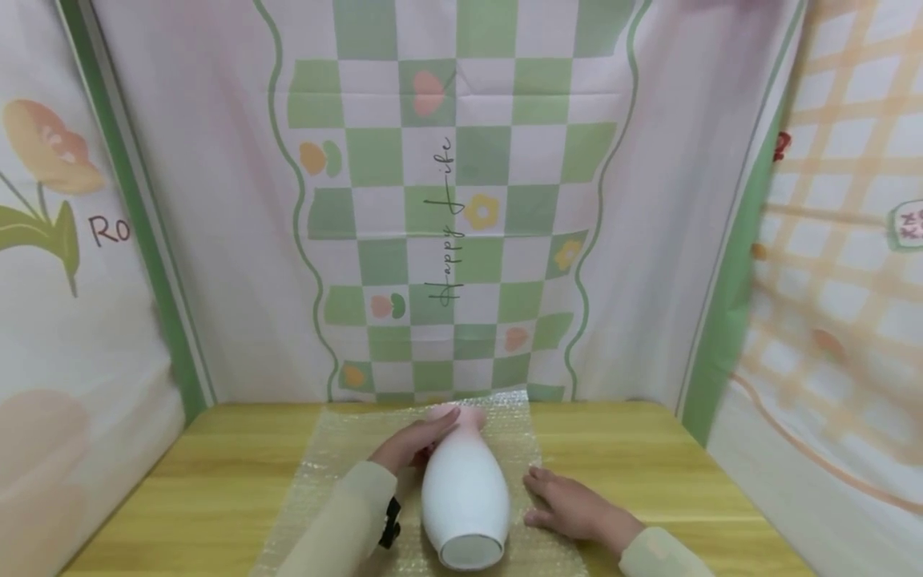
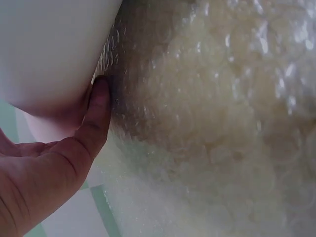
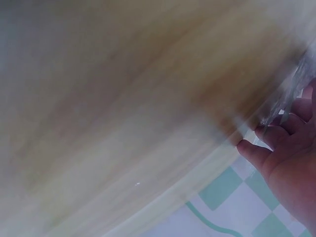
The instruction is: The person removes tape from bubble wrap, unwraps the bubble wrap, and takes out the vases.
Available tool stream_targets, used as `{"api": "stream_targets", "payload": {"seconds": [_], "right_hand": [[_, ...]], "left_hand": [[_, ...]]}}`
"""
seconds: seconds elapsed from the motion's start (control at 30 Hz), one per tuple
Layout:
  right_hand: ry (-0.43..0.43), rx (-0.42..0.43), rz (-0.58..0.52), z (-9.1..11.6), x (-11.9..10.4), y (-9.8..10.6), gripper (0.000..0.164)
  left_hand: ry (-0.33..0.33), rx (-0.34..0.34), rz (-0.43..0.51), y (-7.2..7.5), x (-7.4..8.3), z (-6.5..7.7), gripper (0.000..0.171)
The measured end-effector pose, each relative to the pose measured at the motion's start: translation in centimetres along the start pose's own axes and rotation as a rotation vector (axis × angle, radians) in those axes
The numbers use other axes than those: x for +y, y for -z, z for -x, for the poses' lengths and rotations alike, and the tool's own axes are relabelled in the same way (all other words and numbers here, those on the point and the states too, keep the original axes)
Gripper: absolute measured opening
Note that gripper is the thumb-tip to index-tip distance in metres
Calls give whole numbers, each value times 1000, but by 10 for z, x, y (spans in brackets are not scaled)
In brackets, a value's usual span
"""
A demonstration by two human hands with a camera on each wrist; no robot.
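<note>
A white vase (image 1: 465, 489) with a pink neck lies on its side on a sheet of clear bubble wrap (image 1: 317, 481), its flat base toward me. My left hand (image 1: 417, 442) holds the vase by its pink neck, with some fingers hidden behind the vase. In the left wrist view a finger (image 2: 96, 111) presses between the vase (image 2: 49, 49) and the bubble wrap (image 2: 207, 128). To the right of the vase, apart from it, my right hand (image 1: 573, 505) touches the wrap's right edge with fairly straight fingers. The right wrist view shows its fingers (image 3: 256, 153) beside the wrap's edge.
Under the wrap is a wood-grain table (image 1: 634, 449). A green-and-white checked curtain (image 1: 461, 264) hangs at its far edge. Printed curtains stand on the left (image 1: 72, 336) and right (image 1: 829, 320). A black band (image 1: 390, 522) sits at the left wrist.
</note>
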State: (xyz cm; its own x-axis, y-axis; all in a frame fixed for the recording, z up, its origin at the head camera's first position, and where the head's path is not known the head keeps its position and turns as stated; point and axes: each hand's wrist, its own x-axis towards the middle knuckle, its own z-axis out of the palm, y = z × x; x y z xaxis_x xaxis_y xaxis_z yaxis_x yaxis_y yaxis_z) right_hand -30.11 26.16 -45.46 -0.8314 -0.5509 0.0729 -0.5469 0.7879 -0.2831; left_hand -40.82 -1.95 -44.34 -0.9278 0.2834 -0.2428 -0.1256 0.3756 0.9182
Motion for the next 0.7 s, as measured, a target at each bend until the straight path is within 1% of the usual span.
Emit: {"api": "stream_targets", "payload": {"seconds": [0.07, 0.13, 0.2, 0.3, 0.5, 0.7], "right_hand": [[-8, -3, 1, 0, 0, -1, 68], [-16, -12, 0, -1, 0, -1, 68], [-25, -24, -6, -2, 0, -1, 67], [-34, -37, -15, -3, 0, 0, 67], [-17, -27, -5, -2, 1, 0, 69], [-18, -22, 2, -2, 1, -1, 68]], "left_hand": [[-14, -24, 37, -1, -1, -1, 91], [-33, -58, 75, -2, -1, -1, 95], [-41, -81, 100, -4, -1, -2, 96], [-58, -97, 104, -6, 0, -3, 91], [-52, -87, 87, -10, 1, -4, 89], [-41, -66, 86, -13, 1, -2, 89]]}}
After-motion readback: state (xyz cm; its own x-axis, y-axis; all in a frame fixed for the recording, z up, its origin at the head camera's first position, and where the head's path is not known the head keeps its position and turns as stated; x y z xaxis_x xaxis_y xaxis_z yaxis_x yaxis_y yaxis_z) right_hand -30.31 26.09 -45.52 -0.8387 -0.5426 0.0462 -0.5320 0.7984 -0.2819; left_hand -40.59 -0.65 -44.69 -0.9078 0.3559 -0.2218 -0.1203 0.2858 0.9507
